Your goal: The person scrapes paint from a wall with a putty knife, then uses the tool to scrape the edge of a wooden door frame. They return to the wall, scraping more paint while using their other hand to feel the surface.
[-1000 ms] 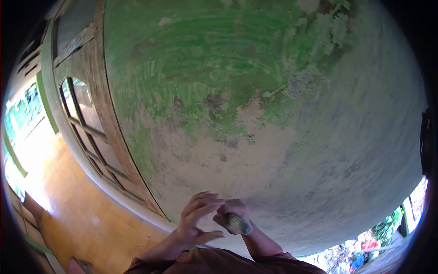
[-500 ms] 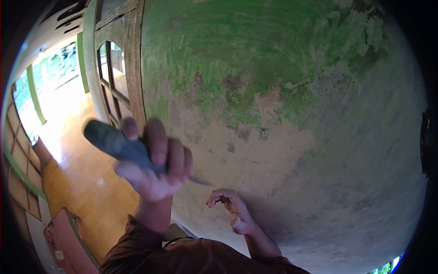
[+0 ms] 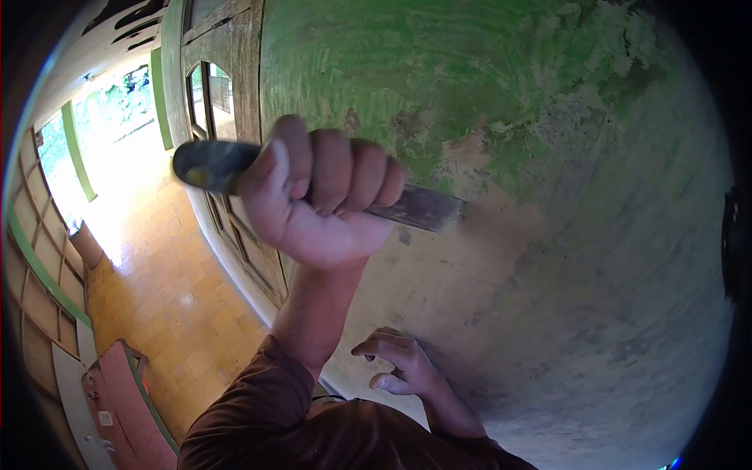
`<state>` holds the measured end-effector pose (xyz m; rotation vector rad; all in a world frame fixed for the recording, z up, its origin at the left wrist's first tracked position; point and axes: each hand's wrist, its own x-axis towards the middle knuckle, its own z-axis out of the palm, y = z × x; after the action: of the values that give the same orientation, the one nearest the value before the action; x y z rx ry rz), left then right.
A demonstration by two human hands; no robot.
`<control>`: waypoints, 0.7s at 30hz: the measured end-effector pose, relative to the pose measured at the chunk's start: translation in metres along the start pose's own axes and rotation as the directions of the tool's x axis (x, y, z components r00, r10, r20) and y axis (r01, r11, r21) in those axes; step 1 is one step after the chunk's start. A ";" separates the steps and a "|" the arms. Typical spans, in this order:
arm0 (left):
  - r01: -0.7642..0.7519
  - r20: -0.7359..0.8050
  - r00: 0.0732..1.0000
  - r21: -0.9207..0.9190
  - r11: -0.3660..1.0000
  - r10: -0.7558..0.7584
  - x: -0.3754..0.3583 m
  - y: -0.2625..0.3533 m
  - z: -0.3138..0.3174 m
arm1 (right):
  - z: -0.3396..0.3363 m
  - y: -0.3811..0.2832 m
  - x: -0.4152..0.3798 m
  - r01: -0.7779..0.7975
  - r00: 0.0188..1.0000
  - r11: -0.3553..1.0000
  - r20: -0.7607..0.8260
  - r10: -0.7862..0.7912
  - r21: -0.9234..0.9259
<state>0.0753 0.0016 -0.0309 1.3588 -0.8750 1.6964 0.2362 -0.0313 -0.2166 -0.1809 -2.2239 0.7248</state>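
My left hand (image 3: 325, 196) is closed in a fist round the dark handle of a scraper (image 3: 423, 207). The handle's butt sticks out to the left of the fist, and the flat metal blade points right. The blade's end lies against the wall (image 3: 548, 274), at the lower edge of the flaking green paint; a brownish patch shows just beyond it. Lower down, my right hand (image 3: 403, 364) holds nothing. Its fingers are bent and the thumb is apart, close to the bare greyish part of the wall.
A worn wooden door frame (image 3: 249, 94) with glass panes stands left of the wall. Beyond it runs a yellow tiled floor (image 3: 172, 313). A red piece of furniture (image 3: 117, 407) is at the lower left, and a brown pot (image 3: 84, 244) stands farther back.
My left hand has moved up and to the right with the scraper, bringing the blade to the paint's edge. My right hand stays low, its thumb and fingers slightly changed. The view has shifted a little.
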 end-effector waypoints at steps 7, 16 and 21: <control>-0.007 -0.019 1.000 0.077 0.997 0.008 -0.007 0.000 0.005 | 0.000 0.002 0.003 0.038 0.999 0.999 -0.005 -0.038 -0.016; -0.001 -0.004 1.000 0.105 0.994 0.002 -0.007 0.009 -0.002 | -0.001 0.000 0.005 0.057 0.998 0.997 -0.002 -0.058 -0.052; -0.057 -0.004 0.998 -0.022 0.998 0.057 -0.002 0.022 0.002 | -0.003 -0.002 0.004 0.010 0.999 0.997 0.034 -0.008 -0.076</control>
<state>0.0567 -0.0107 -0.0334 1.3275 -0.9366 1.7262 0.2355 -0.0302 -0.2119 -0.1977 -2.2844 0.6423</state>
